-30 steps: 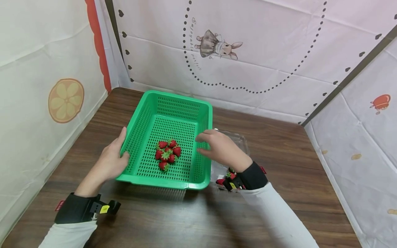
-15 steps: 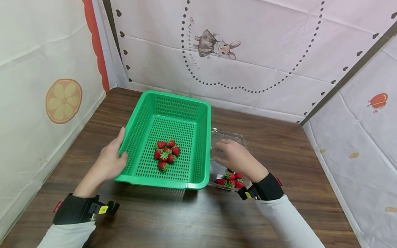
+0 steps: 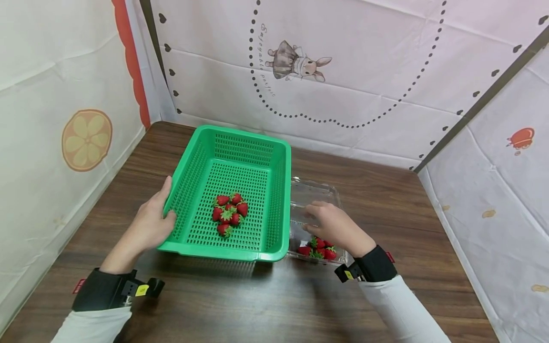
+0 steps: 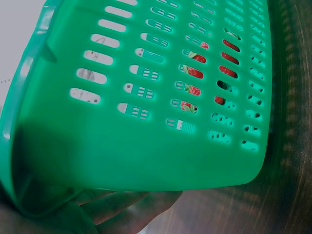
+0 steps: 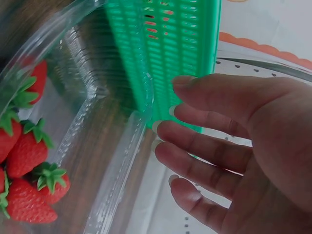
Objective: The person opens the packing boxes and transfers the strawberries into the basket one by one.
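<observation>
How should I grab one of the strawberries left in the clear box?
Probably from above, pinching a strawberry by its red sides. The clear box is open on top and its walls block the sides. The berries sit bunched at the near end, so take an outer one. The right hand hovers there, holding nothing.
</observation>
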Demonstrator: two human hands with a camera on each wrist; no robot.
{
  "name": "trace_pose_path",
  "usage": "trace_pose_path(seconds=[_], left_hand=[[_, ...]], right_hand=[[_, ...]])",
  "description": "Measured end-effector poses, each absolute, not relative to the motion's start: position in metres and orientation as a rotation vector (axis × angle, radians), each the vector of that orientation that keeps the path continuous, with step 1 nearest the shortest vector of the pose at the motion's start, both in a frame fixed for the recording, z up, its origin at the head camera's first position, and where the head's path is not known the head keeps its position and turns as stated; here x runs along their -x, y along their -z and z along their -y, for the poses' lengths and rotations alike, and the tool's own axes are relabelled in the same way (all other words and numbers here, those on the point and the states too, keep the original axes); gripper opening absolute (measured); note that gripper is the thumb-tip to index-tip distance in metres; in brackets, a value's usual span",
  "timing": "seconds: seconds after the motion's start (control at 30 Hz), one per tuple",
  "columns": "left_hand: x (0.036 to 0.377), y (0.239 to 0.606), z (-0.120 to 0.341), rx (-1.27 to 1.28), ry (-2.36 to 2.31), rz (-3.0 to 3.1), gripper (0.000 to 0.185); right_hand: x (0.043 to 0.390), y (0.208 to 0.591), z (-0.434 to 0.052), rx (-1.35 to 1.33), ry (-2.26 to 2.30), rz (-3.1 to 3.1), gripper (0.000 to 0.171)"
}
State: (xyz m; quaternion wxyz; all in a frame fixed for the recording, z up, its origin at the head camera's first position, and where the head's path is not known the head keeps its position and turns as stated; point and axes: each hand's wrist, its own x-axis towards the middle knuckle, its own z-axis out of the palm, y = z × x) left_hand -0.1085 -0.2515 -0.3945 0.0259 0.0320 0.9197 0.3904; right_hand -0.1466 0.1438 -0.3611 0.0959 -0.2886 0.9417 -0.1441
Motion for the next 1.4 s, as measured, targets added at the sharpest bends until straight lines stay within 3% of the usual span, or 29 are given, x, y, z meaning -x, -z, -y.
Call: trace_pose_path(seconds=[0.4, 1.4], left_hand=[[0.109, 0.396, 0.253, -0.105, -1.187, -2.848, 0.08], [0.109, 0.394, 0.252, -0.108, -1.191, -2.852, 0.08]], right_hand=[[0.145, 0.378, -0.16, 0.806, 0.295, -2.81, 0.033], [0.142, 0.409, -0.173, 0.911, 0.273, -2.798, 0.013]])
